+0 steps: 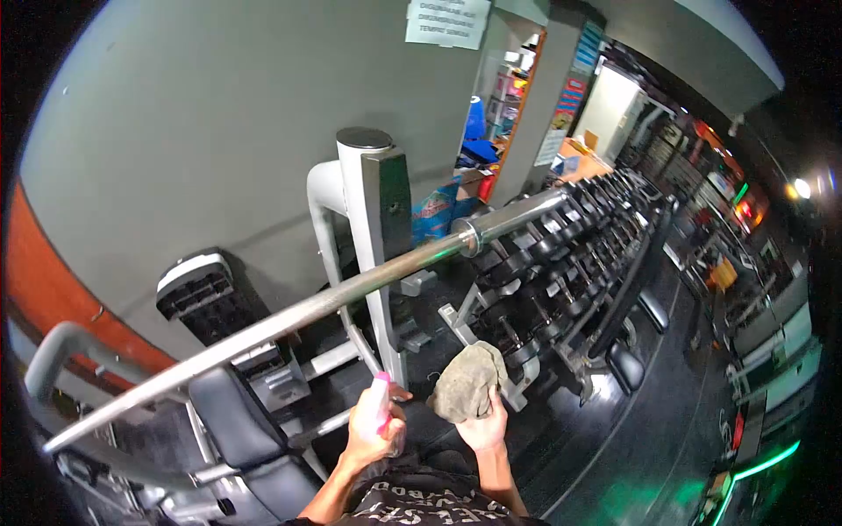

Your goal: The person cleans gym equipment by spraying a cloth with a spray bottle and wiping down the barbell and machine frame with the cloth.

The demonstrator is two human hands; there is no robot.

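My left hand (pixel 368 430) is wrapped round a spray bottle (pixel 381 401) with a pink and white top, held upright in front of my body. The lower part of the bottle is mostly hidden by my fingers. In my right hand (pixel 484 430) is a greyish-brown cloth (pixel 469 382), bunched up, with my thumb pressed on its edge. Above both hands a metal barbell bar (pixel 351 291) runs slantwise across the view. Neither hand touches it.
Beyond the bar stands a grey and white rack post (pixel 373 210). A padded black bench (pixel 232 416) is at the lower left. Dumbbell racks (pixel 561 263) holding several dumbbells stretch away to the right, beside dark flooring (pixel 605 447). A grey wall (pixel 237 105) rises behind.
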